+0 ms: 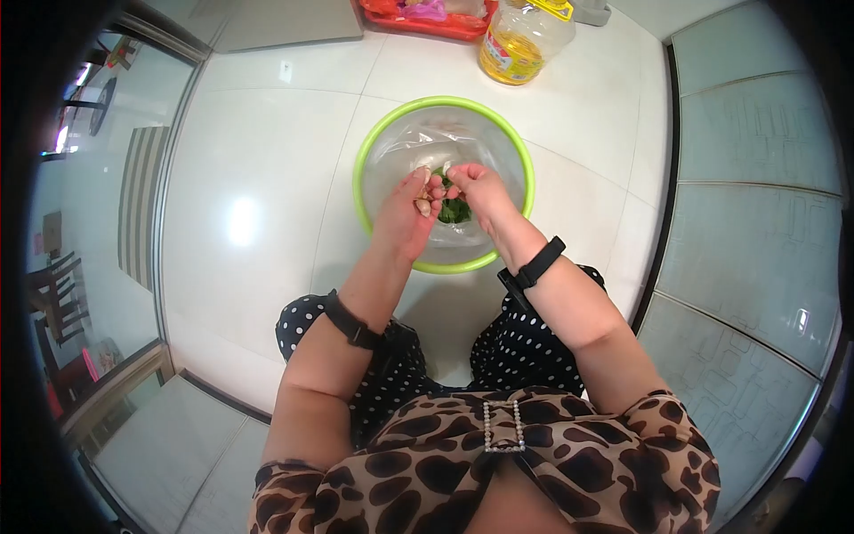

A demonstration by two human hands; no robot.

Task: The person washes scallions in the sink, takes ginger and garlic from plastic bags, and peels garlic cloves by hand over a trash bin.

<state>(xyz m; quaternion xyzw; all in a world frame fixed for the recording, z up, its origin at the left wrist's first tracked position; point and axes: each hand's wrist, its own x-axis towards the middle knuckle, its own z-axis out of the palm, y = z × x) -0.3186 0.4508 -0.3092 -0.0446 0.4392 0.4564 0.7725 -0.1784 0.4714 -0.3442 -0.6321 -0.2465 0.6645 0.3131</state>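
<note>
My left hand [411, 212] is over the left side of a green-rimmed bin [363, 148], its fingers curled round some small pale brown pieces [423, 207] that look like garlic cloves. Just to its right, my right hand [478, 190] is closed in a pinch at a small whitish piece [447, 167]; the fingertips of both hands are close together. Below them the bin holds a clear plastic bag [414, 142] with green leaves [455, 212] inside. Fingers cover part of the leaves.
A large bottle of yellow oil [513, 55] stands on the tiled floor beyond the bin, beside a red tray [378, 15] with bags in it. Glass door panels [142, 196] are on the left, and greenish tiled panels [747, 205] on the right.
</note>
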